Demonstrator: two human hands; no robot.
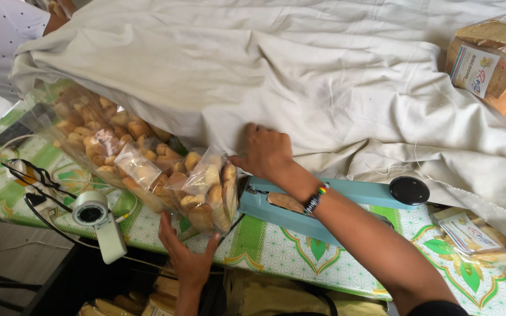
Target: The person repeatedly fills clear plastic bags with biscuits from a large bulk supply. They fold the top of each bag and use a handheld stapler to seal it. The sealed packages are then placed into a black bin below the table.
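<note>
1. Biscuit bag [203, 196], clear and packed with pale round biscuits, stood at the counter's near edge, its top sticking up loose.
2. Left hand [190, 257] came up from below the counter [276, 251] edge, palm against the bag's lower side, fingers spread around it; the grip cupped the bag without fully closing.
3. Below that hand, under the counter, more packed bags [159, 295] lay in shadow.
4. Left of the bag, a small white device [98, 225] with a round head sat by the edge among black and white cables [36, 187].
5. Sealer [323, 208], a long teal bar with a black knob [409, 190] at its right end, lay just right of the bag on the green patterned counter cover.
6. Right hand [265, 151] rested over the sealer's left end where the cloth's edge met it, fingers curled down on the cloth; whether this grip pinched the cloth or the bag's top, I could not tell. A beaded bracelet [316, 198] ringed the wrist.
7. Behind the small bag, a larger clear sack [95, 134] of the same biscuits lay partly under the cloth.
8. Cloth [300, 70], cream and creased, covered most of the far counter.
9. Labelled packs of biscuits sat on the right: one [469, 237] near the edge, another [496, 64] at the far corner.
10. At far left, a person's dotted white shirt [1, 41] showed.
</note>
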